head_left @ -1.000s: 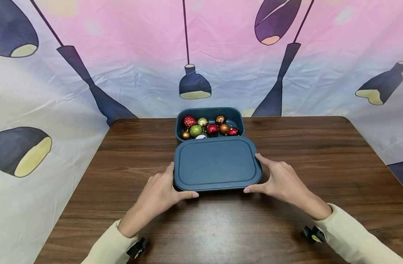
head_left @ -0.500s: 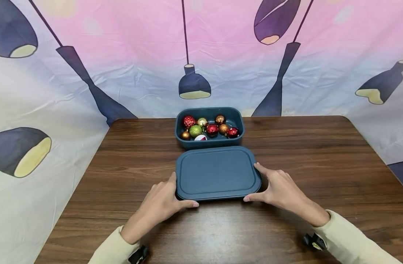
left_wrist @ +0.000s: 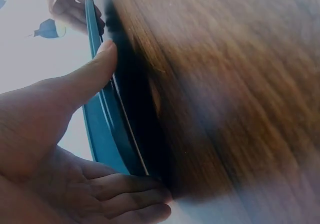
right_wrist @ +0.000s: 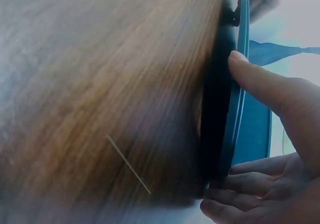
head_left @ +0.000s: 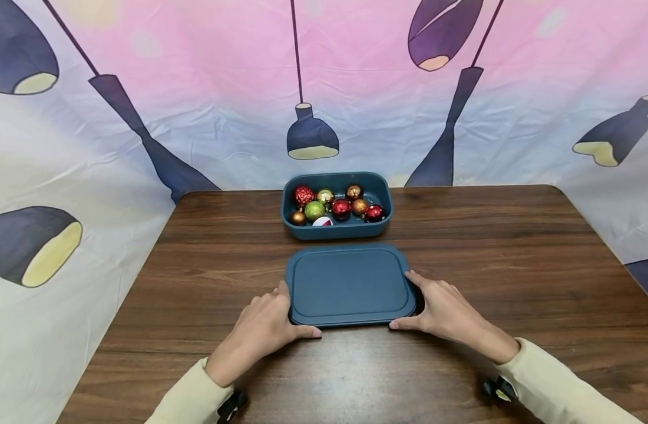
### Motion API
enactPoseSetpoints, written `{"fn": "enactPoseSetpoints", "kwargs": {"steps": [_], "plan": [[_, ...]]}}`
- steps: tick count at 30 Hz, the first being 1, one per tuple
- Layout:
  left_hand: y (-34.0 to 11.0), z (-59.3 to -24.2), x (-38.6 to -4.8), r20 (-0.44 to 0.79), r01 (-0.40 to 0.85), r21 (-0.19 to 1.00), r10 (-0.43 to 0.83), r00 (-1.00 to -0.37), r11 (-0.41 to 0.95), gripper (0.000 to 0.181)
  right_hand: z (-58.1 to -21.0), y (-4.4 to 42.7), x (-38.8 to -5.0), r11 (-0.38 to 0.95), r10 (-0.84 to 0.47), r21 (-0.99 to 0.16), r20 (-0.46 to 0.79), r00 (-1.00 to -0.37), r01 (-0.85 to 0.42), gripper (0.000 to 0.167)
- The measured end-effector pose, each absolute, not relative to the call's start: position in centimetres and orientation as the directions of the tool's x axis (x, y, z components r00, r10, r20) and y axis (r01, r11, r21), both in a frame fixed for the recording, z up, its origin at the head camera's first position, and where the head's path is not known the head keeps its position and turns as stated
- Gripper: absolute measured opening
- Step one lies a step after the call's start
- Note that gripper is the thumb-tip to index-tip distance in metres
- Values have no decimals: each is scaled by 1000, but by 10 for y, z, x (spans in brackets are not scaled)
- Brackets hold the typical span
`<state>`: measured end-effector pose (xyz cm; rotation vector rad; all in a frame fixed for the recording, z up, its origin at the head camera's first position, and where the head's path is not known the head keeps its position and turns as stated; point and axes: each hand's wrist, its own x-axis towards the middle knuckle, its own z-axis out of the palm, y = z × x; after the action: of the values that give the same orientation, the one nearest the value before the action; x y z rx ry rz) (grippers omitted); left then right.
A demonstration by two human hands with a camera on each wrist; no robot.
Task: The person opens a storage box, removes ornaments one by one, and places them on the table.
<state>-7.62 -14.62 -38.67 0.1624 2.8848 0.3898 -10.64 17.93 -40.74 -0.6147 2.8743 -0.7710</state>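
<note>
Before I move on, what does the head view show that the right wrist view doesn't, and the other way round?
Only the head view shows the coloured balls and the right sleeve. Only the right wrist view shows a thin pale streak, too blurred to identify, and the inner side of the right hand. Both show the blue lid, the right thumb, part of the left hand, the table and the lamp-print cloth.

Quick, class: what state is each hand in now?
Left hand: holding the blue lid by its left end.
Right hand: holding its right end.
</note>
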Motion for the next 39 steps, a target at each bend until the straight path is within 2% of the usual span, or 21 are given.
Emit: {"fn": "enactPoseSetpoints", "kwargs": {"steps": [7,14,19,21,23,25,28,30,34,39], "plan": [[-141,-388,-75,-184,135,196,171,-968,971,101,-411,177,-104,800,-398,-482,17,-917,-356,107],[-139,-388,-75,-169,162,164,190,-967,973,107,-412,174,-100,818,-396,-437,42,-917,-374,103],[-139,-389,-76,-144,184,178,211,-967,967,81,-411,173,-100,826,-402,-424,21,-915,-373,100],[-139,-388,-75,-143,189,179,216,-966,965,76,-411,172,-99,828,-410,-415,13,-912,-378,100],[-139,-388,-75,-152,187,180,215,-965,966,77,-411,172,-99,830,-417,-407,0,-909,-381,100],[-141,-387,-76,-170,188,187,220,-961,964,87,-410,173,-100,823,-433,-411,-8,-902,-391,99],[-145,-383,-81,-226,171,250,229,-947,953,99,-407,175,-102,805,-460,-438,-37,-887,-399,97],[-151,-378,-85,-257,156,313,241,-936,937,100,-403,178,-104,791,-476,-468,-66,-877,-394,95],[-165,-369,-99,-231,138,453,266,-936,881,81,-393,184,-110,782,-477,-505,-108,-872,-365,92],[-181,-363,-121,-113,132,579,240,-964,805,53,-382,192,-120,772,-465,-516,-60,-883,-371,80]]}}
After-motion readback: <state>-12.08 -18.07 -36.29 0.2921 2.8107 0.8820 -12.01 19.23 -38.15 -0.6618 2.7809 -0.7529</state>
